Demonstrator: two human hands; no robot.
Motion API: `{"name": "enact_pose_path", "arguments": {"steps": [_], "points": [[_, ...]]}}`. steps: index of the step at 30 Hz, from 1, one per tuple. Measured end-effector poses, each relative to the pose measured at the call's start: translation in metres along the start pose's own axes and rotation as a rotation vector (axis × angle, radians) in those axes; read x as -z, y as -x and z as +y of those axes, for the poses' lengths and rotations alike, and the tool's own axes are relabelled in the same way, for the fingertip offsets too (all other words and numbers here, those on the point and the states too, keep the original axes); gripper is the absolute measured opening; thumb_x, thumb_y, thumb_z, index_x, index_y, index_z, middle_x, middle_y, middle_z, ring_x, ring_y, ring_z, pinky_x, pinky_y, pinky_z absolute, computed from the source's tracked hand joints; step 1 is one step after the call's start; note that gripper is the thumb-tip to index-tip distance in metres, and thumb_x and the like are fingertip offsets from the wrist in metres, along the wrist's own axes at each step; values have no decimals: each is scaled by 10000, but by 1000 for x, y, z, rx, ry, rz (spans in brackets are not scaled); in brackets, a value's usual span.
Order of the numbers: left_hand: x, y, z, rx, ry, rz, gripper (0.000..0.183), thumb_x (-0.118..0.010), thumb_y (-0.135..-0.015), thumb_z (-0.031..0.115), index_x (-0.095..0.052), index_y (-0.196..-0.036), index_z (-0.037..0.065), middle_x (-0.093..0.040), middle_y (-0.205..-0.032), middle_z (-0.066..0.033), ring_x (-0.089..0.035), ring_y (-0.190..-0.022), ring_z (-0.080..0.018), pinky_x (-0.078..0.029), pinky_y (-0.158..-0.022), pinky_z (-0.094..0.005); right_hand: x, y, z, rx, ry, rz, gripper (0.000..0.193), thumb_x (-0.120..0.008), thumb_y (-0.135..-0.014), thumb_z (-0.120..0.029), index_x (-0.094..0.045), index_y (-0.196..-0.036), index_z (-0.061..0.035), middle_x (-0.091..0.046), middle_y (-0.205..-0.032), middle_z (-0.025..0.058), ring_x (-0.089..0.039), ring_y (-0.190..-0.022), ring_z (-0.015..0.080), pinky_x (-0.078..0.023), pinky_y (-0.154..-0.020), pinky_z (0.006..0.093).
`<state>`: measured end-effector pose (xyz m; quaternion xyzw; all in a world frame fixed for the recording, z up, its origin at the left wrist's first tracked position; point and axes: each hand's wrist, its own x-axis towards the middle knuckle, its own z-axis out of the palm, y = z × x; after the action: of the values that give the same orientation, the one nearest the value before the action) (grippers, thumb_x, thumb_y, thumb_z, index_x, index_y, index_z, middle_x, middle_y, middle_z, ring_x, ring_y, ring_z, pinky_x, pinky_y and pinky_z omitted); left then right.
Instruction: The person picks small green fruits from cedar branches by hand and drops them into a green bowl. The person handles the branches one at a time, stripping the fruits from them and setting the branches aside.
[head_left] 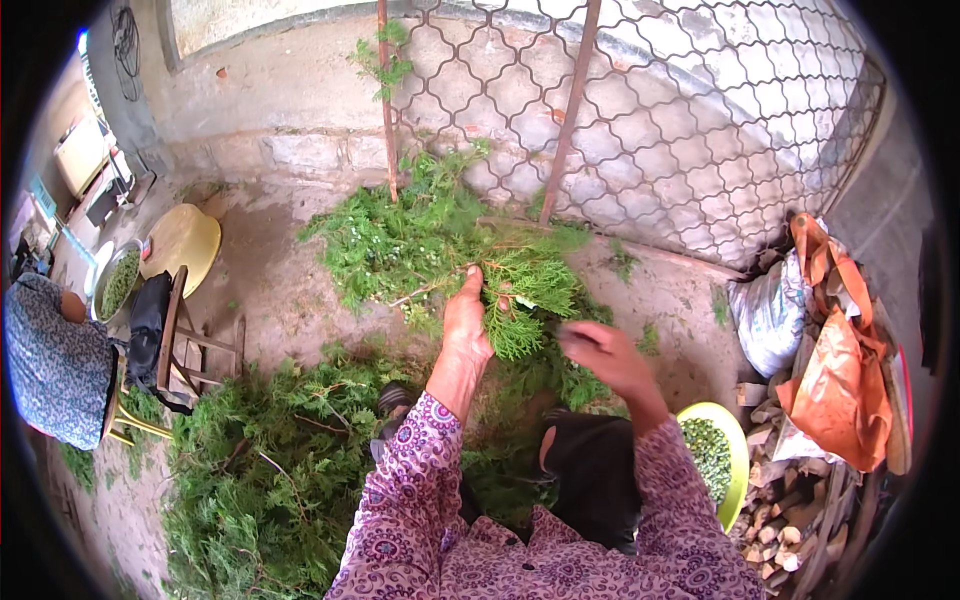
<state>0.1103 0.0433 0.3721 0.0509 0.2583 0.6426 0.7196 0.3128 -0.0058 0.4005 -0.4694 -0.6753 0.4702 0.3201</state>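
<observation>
a green sprig (535,285) of flat, scaly foliage is gripped by the left hand (465,322), whose thumb is laid upward along it and whose fingers are mostly hidden behind the leaves. the sprig is spread out to the right of that hand, in the space between the 2 hands, with its fronds fanned toward the right one. the right hand (603,358) is held just below and to the right of the fronds, with its fingers partly curled; it is blurred by motion, so it cannot be told whether anything is pinched in it or whether the sprig is touched. behind the sprig, a pile of cut branches (385,240) is heaped on the ground near the metal lattice. a larger heap of greenery (265,500) is spread on the ground to the left of the knees. by the right forearm, small green pieces (706,455) are held in a yellow basin (739,465), beside which split firewood (785,530) is stacked, with an orange bag (845,390) placed above it. at the far left, a person in a blue patterned garment (60,355) is seen next to a metal basin (100,285), in which green pieces are also gathered.
</observation>
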Motion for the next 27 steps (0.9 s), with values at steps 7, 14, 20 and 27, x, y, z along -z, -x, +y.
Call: {"name": "enact_pose_path", "arguments": {"steps": [7,14,20,27], "points": [[-6,1,2,-59,-105,50,265,-460,-900,274,-544,-908,23,-576,-728,-69,-492,-540,-154,-431,-475,-289,-51,-58,-4,119,-480,56,231,-581,-817,-75,-556,-1033,4,-593,-956,19,-538,-855,96,-444,-744,249],[-1,-3,-4,-31,-211,28,285,-437,-906,280,-549,-895,18,-572,-700,-68,-483,-527,-151,-435,-481,-290,-51,-63,9,245,-275,134,188,-579,-805,-47,-580,-990,-10,-610,-904,11,-539,-800,76,-446,-713,246],[-7,-9,-21,-64,-325,135,262,-623,-802,305,-586,-847,50,-556,-643,-39,-452,-472,-138,-385,-432,-258,-46,-54,20,247,-87,226,176,-592,-775,-76,-598,-946,-34,-633,-827,82,-592,-721,163,-459,-664,274],[-10,-8,-32,-105,-550,168,278,-648,-784,300,-603,-875,42,-544,-636,-14,-451,-470,-109,-365,-411,-232,-37,-49,23,331,135,217,150,-576,-730,-63,-597,-871,-17,-606,-737,135,-574,-632,196,-452,-614,302]]}}
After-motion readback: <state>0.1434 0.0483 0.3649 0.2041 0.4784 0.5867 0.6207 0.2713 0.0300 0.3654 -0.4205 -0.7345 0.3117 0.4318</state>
